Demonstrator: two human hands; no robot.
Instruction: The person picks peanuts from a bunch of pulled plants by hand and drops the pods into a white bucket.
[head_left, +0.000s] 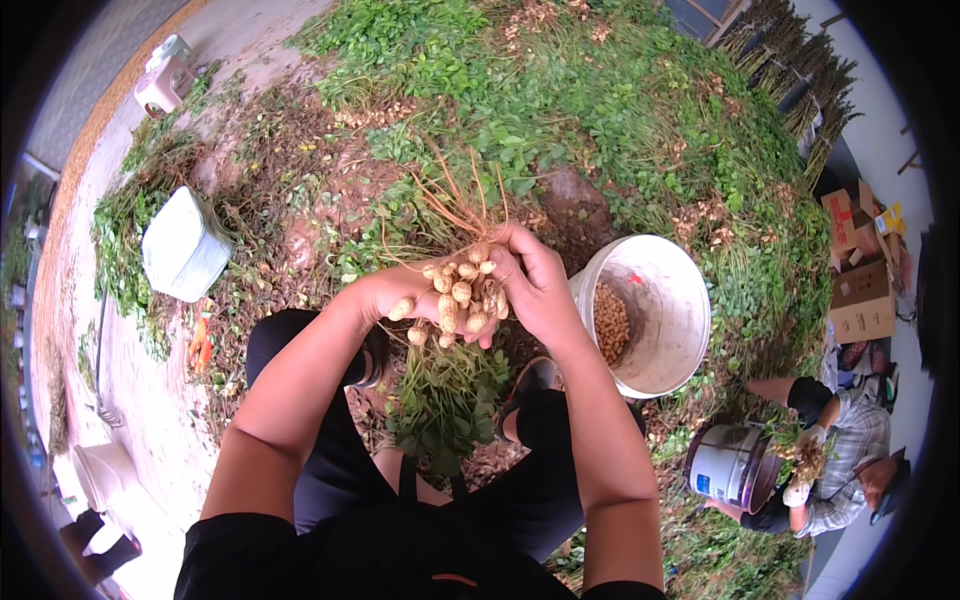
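Observation:
A peanut plant lies upside down between my hands, its roots (457, 210) pointing away from me and its leaves (442, 405) hanging between my knees. My left hand (420, 296) is around the plant from below, partly hidden by a cluster of peanut pods (454, 300). At the right side of the cluster, my right hand (532, 277) has its thumb and forefinger closed on the pods near the root base. Just right of that hand stands a white plastic bucket (652, 315) with picked peanuts (611, 322) at its bottom.
Heaped peanut plants (585, 112) cover the ground ahead and to the right. A pale upturned container (187, 244) lies at the left, with plastic stools (165, 82) beyond. At the lower right, a gloved person (855, 450) holds plants over another bucket (731, 465). Cardboard boxes (862, 300) stand by the wall.

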